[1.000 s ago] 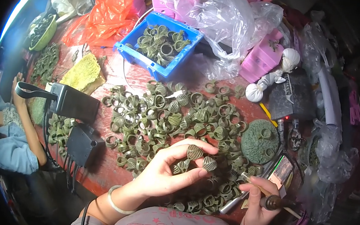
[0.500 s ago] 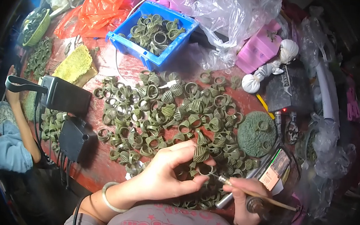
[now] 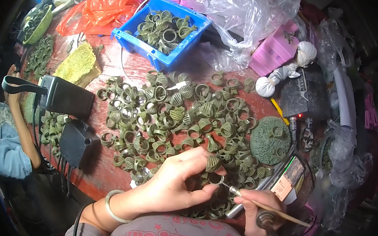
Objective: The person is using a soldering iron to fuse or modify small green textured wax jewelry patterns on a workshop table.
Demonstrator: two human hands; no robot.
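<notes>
Between the fingertips of my left hand (image 3: 175, 185) is a cluster of olive-green ribbed rings (image 3: 213, 165). My right hand (image 3: 253, 207) grips a slim tool with a wooden shaft (image 3: 291, 217); its metal tip (image 3: 232, 189) reaches to the open band of a held ring, and I cannot tell whether they touch. A dark bulbous piece (image 3: 266, 219) sits at the right palm. A heap of similar rings (image 3: 175, 114) covers the red tabletop (image 3: 92, 178) beyond and around both hands.
Blue bin (image 3: 157, 56) of rings at the back, plastic bags (image 3: 235, 13), pink boxes (image 3: 273, 51). Yellow sponge (image 3: 73, 63) and black devices (image 3: 66, 97) at left; a co-worker's arm (image 3: 22, 124) beyond. Right: green round pad (image 3: 266, 143), black box with red light (image 3: 302, 97).
My right hand has moved left, bringing the tool tip to the ring in my left fingers. The held rings are turned differently. The whole view has shifted slightly.
</notes>
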